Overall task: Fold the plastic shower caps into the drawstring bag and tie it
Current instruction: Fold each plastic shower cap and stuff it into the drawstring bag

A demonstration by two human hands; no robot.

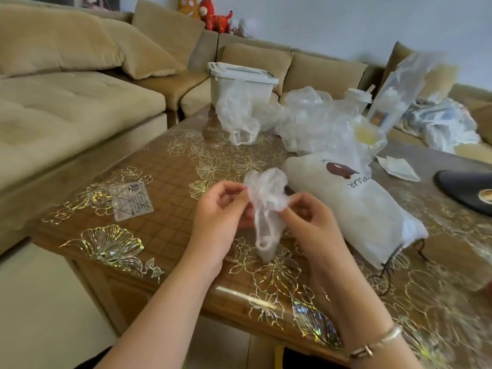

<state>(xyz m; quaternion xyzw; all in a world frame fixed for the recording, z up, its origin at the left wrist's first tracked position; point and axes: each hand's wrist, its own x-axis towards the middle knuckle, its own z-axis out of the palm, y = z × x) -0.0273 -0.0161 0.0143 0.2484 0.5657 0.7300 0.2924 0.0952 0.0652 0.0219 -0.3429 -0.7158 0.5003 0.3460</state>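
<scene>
A crumpled clear plastic shower cap point(266, 206) hangs above the table between both hands. My left hand point(218, 211) pinches its upper left edge, and my right hand point(308, 219) pinches its right side. The cap's lower part droops toward the tabletop. Just right of my hands lies the white drawstring bag point(356, 209) with a brown logo, its dark cord point(394, 265) trailing at the near end. A heap of more clear shower caps point(306, 121) sits behind the bag.
The wooden table point(170, 177) has a gold flower-patterned cover. On it lie a small clear card point(131, 201), a white lidded box point(239, 81), a black round object point(468, 190) and a paper scrap point(399, 169). A beige sofa point(66, 102) wraps around left and behind.
</scene>
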